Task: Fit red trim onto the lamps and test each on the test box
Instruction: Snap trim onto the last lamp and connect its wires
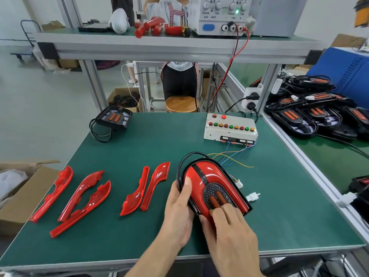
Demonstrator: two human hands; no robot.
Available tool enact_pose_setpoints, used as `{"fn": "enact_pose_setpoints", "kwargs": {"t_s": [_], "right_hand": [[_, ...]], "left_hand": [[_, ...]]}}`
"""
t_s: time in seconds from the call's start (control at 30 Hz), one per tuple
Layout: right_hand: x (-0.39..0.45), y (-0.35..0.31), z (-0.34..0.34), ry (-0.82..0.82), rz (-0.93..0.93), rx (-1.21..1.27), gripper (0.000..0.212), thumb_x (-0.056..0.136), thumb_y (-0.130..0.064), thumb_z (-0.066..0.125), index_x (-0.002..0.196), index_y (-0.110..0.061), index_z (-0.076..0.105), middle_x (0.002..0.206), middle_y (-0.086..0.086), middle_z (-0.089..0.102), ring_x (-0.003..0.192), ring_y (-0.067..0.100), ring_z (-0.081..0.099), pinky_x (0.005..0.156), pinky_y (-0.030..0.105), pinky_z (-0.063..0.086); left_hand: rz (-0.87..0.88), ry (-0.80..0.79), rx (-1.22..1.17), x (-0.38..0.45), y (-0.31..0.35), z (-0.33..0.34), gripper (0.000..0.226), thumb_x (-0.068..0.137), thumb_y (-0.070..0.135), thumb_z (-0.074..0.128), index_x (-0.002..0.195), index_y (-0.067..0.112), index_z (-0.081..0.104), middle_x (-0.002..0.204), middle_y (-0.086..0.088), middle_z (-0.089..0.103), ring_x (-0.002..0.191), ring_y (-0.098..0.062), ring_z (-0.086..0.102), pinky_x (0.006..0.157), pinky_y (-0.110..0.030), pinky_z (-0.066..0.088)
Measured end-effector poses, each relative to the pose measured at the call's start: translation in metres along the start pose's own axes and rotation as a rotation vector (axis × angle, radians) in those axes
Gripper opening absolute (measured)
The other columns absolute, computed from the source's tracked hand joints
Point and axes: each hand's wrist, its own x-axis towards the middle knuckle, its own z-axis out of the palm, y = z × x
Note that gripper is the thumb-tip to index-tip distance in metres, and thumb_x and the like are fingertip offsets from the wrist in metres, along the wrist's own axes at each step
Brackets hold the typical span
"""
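Observation:
A lamp with red trim on both sides lies on the green mat near its front right. My left hand grips its left edge, thumb on the red trim. My right hand presses straight fingers onto its near end by the orange lenses. Its white connector lies loose on the mat to the right. Several loose red trim pieces lie to the left, two more beside the lamp. The white test box with coloured buttons stands behind. Another black lamp sits at the far left corner.
Many black lamps are piled on the side table at right. A power supply and red parts sit on the upper shelf. A cardboard box stands left of the bench. A person stands behind by a wooden stool.

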Motion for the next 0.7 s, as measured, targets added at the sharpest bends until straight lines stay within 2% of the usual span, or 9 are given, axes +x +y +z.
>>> {"fn": "enact_pose_setpoints", "kwargs": {"t_s": [0.1, 0.27, 0.43, 0.57, 0.7], "right_hand": [[-0.003, 0.0, 0.002, 0.006, 0.011, 0.007, 0.03, 0.093, -0.04, 0.06, 0.082, -0.014, 0.071, 0.082, 0.003, 0.063, 0.071, 0.026, 0.064, 0.044, 0.03, 0.051], [-0.012, 0.005, 0.008, 0.05, 0.038, 0.042, 0.034, 0.092, -0.042, 0.064, 0.102, -0.014, 0.079, 0.089, 0.002, 0.069, 0.075, 0.023, 0.068, 0.049, 0.031, 0.055], [-0.018, 0.012, 0.012, 0.097, -0.039, 0.08, 0.019, 0.093, -0.029, 0.067, 0.092, -0.013, 0.077, 0.085, 0.001, 0.066, 0.068, 0.022, 0.063, 0.055, 0.029, 0.053], [-0.017, 0.012, 0.015, 0.108, -0.053, 0.07, 0.017, 0.093, -0.028, 0.068, 0.087, -0.014, 0.075, 0.082, 0.0, 0.063, 0.067, 0.022, 0.06, 0.056, 0.029, 0.049], [-0.017, 0.013, 0.014, 0.097, -0.059, 0.094, 0.02, 0.096, -0.03, 0.065, 0.089, -0.013, 0.074, 0.084, 0.0, 0.063, 0.07, 0.021, 0.059, 0.054, 0.03, 0.051]], "left_hand": [[0.039, -0.004, 0.081, -0.001, -0.001, 0.001, 0.058, 0.077, 0.039, 0.084, 0.125, 0.013, 0.062, 0.123, -0.016, 0.072, 0.117, -0.032, 0.068, 0.091, -0.038, 0.058], [0.051, -0.021, 0.078, 0.0, -0.003, -0.002, 0.046, 0.085, 0.026, 0.077, 0.125, 0.011, 0.06, 0.121, -0.016, 0.072, 0.114, -0.032, 0.07, 0.09, -0.038, 0.058], [0.031, -0.022, 0.058, 0.001, -0.003, -0.002, 0.049, 0.08, 0.023, 0.078, 0.124, 0.011, 0.061, 0.122, -0.017, 0.072, 0.114, -0.033, 0.068, 0.104, -0.053, 0.052], [0.008, -0.016, -0.003, 0.0, 0.0, -0.001, 0.061, 0.073, 0.036, 0.084, 0.124, 0.011, 0.062, 0.123, -0.016, 0.072, 0.112, -0.03, 0.069, 0.101, -0.05, 0.054], [0.031, -0.005, 0.036, 0.002, 0.0, 0.0, 0.051, 0.08, 0.033, 0.08, 0.122, 0.011, 0.063, 0.122, -0.017, 0.072, 0.115, -0.033, 0.068, 0.103, -0.052, 0.052]]}}
